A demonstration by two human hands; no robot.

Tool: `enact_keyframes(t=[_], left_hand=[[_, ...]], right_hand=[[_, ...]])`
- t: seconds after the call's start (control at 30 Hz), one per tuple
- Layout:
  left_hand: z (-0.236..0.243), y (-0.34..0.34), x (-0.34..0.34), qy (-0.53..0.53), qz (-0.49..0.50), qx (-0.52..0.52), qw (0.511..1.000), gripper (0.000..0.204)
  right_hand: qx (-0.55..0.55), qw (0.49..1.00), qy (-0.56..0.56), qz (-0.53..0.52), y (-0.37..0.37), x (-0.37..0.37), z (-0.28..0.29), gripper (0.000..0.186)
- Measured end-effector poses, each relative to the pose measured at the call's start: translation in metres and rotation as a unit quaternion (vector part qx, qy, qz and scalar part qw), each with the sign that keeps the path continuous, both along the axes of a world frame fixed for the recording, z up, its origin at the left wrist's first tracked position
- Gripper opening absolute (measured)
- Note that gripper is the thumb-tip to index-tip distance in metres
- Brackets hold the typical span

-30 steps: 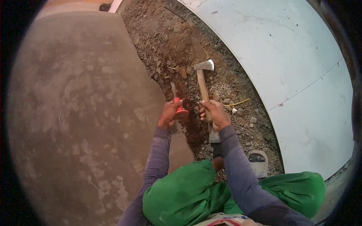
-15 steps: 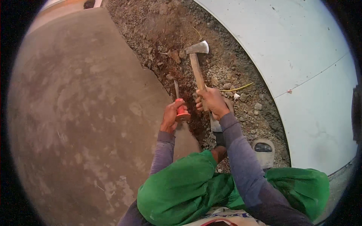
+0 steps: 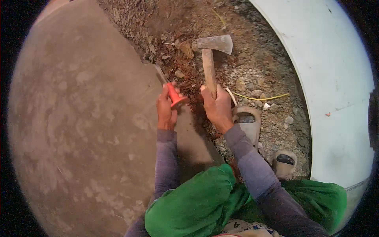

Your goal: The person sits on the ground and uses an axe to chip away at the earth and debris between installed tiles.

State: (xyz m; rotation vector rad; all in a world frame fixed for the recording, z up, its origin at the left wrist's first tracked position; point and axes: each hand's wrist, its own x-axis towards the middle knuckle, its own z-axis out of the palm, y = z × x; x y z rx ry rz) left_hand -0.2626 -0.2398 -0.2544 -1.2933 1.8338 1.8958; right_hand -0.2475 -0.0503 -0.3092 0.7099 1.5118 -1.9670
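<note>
My left hand (image 3: 165,112) is wrapped round the red grip of a chisel (image 3: 174,94) with a flared hand guard. Its grey blade slants up and left, the tip at the broken edge of a concrete slab (image 3: 87,98); whether it touches is too blurred to tell. To the right, my right hand (image 3: 218,108) grips the wooden handle of a hatchet (image 3: 209,65) near its lower end. The hatchet's steel head is raised forward of both hands, its cutting edge toward the right and apart from the chisel.
Loose soil and stones (image 3: 248,71) fill a strip between the slab and a curved white panel (image 3: 335,79) on the right. A yellow strand (image 3: 262,98) lies on the stones. My sandals (image 3: 252,128) stand on the gravel below my right arm, beside my green trousers (image 3: 189,197).
My left hand has swung the chisel left and up, from over the soil to the slab's edge. The hatchet head sits a little farther right and higher. More of my sandals shows.
</note>
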Motion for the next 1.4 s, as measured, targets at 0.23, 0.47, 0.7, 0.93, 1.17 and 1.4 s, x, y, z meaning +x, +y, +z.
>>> enact_keyframes(t=[0.23,0.47,0.7,0.93,1.17,1.4], left_hand=[[-0.034,-0.032,-0.082,0.081,0.014,0.001,0.997,0.038],[-0.056,0.002,-0.072,0.115,0.134,-0.011,0.984,0.027],[-0.069,0.022,-0.019,0.145,0.181,0.059,0.971,0.024],[-0.083,0.018,-0.023,0.211,0.219,0.104,0.947,0.017],[-0.098,0.014,-0.067,0.268,0.289,0.187,0.9,0.013],[-0.121,-0.013,-0.097,0.298,0.314,0.234,0.87,0.011]], right_hand=[[0.005,0.997,0.067,0.047,-0.013,-0.042,0.03,0.032],[-0.018,0.997,0.047,0.058,-0.019,-0.038,0.018,0.033],[-0.024,0.997,0.057,0.048,0.004,-0.032,0.038,0.024],[-0.057,0.992,0.093,0.071,0.026,-0.014,0.035,0.027],[-0.085,0.993,0.009,0.086,0.044,-0.02,0.043,0.039],[-0.048,0.98,0.186,-0.044,0.077,-0.083,0.107,0.048]])
